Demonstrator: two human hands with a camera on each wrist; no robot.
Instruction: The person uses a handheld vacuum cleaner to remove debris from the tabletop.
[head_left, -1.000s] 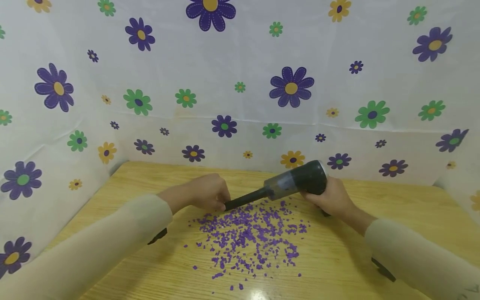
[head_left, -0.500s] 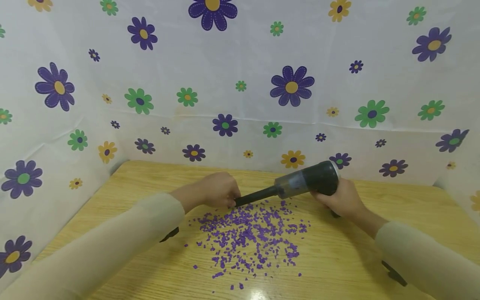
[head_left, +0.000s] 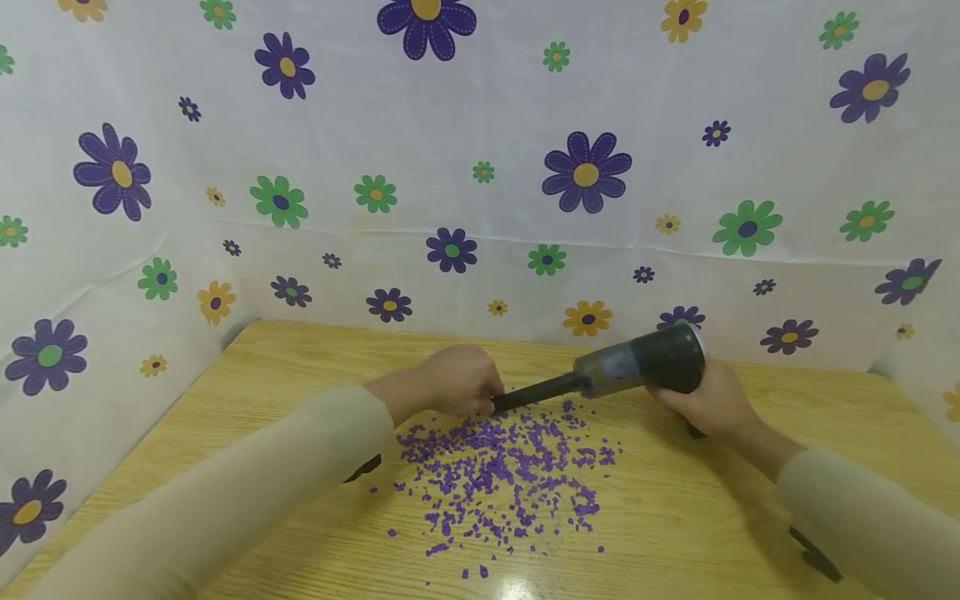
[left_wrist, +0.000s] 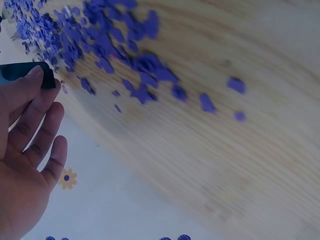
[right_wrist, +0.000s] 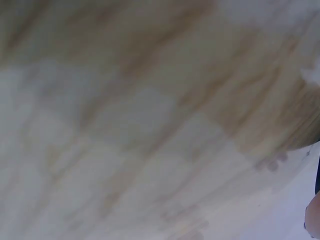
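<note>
A dark handheld vacuum cleaner (head_left: 645, 365) with a clear dust cup and a long narrow nozzle (head_left: 538, 392) slants across the head view, tip down to the left. My right hand (head_left: 716, 404) grips its thick rear body from the right. At the nozzle tip, my left hand (head_left: 461, 382) pinches the end between thumb and fingers. The left wrist view shows this pinch, thumb and index finger on the dark tip (left_wrist: 47, 75), the other fingers loosely bent. Small purple scraps (head_left: 495, 475) lie scattered below and in front of the nozzle. Only a fingertip (right_wrist: 313, 217) shows in the right wrist view.
The scraps lie on a yellowish wooden table (head_left: 285, 517). A white sheet with printed flowers (head_left: 495, 108) rises behind the table and along both sides. A few stray scraps (head_left: 474, 572) lie nearer the front edge.
Both hands have moved right with the vacuum cleaner between them, the nozzle tip shifting right along the far side of the scraps. The spread of scraps looks much the same.
</note>
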